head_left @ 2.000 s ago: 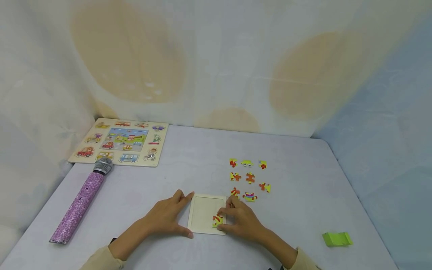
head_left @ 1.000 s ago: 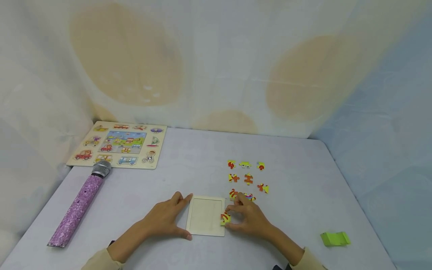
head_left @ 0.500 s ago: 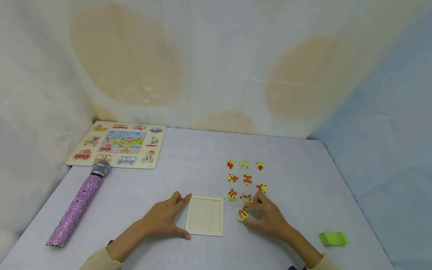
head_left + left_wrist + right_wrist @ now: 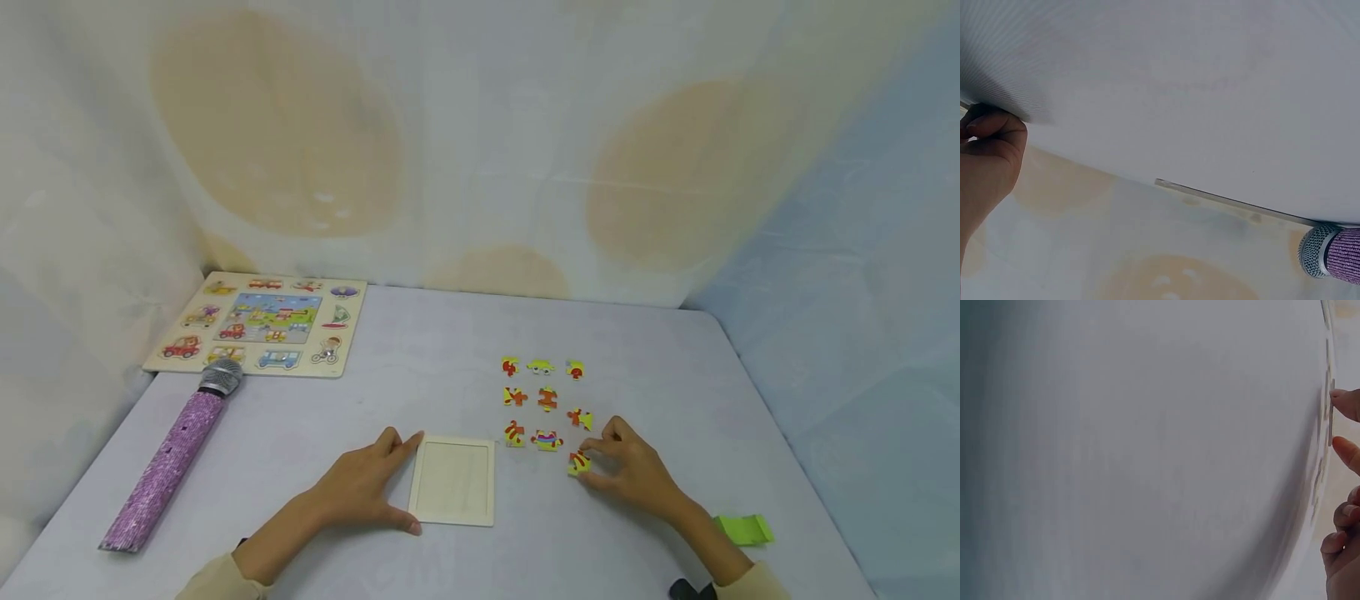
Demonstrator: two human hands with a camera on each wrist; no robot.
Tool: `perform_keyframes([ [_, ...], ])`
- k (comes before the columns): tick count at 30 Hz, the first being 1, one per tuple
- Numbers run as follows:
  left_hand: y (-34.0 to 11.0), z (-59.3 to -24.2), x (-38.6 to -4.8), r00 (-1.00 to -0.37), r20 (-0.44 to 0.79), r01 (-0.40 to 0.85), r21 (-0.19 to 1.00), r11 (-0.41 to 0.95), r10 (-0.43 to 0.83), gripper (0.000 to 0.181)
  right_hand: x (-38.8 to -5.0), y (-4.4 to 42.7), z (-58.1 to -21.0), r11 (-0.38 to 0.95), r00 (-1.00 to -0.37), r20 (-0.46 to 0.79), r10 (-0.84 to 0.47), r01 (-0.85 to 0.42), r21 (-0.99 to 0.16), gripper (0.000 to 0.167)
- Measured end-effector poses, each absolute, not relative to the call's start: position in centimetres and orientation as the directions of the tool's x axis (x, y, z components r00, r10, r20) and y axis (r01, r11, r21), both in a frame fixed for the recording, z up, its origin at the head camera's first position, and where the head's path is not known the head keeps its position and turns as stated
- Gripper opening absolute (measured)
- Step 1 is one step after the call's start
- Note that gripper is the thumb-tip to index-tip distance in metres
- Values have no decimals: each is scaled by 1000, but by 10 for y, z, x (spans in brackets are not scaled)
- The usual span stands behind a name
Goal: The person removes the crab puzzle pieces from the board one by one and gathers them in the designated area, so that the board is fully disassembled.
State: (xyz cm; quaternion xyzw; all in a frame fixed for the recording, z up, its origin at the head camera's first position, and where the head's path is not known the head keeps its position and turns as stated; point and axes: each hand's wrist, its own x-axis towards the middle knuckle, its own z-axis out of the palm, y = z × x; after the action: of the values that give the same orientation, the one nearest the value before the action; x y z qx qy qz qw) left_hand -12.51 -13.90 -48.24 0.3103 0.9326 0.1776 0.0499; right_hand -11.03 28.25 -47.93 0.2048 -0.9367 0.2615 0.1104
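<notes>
In the head view, my right hand (image 4: 630, 467) pinches a yellow and red jigsaw piece (image 4: 578, 464) between thumb and forefinger, low at the table. Several similar loose jigsaw pieces (image 4: 547, 399) lie in rough rows just behind and left of it. A square wooden puzzle tray (image 4: 454, 482) lies flat with a bare inside. My left hand (image 4: 356, 483) is at its left side, thumb and forefinger spread to the two left corners. The right wrist view catches my right fingertips (image 4: 1345, 450) on the thin edge of the piece; the left wrist view shows only part of my left hand (image 4: 991, 153).
A wooden vehicle puzzle board (image 4: 341, 358) lies at the back left. The purple sparkly microphone (image 4: 167, 467) leans with its silver head at that board's front edge. To the right is a green block (image 4: 744, 529). Patterned cloth (image 4: 465, 150) walls the table's back and sides.
My right hand has lifted the jigsaw piece out of the tray's lower right corner and carried it right, to the front of the loose pieces. My left hand has stayed at the tray.
</notes>
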Motion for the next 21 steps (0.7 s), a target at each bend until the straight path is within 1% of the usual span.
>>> perform_keyframes([
  [4,-140,-483,-125,-798,20,568,360,740,602,121,-112,288,-480,808,-925,251,-287,-374,-456,35],
  [7,-139,-483,-125,-795,24,572,360,737,605,120,-112,291,-481,820,-940,213,-267,-337,-462,35],
  [10,-138,-482,-126,-791,32,579,364,730,611,120,-112,293,-482,824,-951,185,-249,-308,-477,38],
  [13,-138,-482,-126,-784,33,586,369,721,620,120,-112,293,-481,821,-954,174,-246,-300,-485,48],
  [16,-139,-481,-129,-780,3,582,373,723,626,121,-114,288,-476,816,-946,201,-254,-322,-480,61],
  [19,-140,-477,-135,-784,-30,571,358,739,621,118,-122,277,-466,828,-939,223,-262,-337,-448,71],
  [21,-139,-471,-142,-792,-19,572,327,752,610,114,-131,267,-458,841,-937,224,-267,-340,-421,79],
])
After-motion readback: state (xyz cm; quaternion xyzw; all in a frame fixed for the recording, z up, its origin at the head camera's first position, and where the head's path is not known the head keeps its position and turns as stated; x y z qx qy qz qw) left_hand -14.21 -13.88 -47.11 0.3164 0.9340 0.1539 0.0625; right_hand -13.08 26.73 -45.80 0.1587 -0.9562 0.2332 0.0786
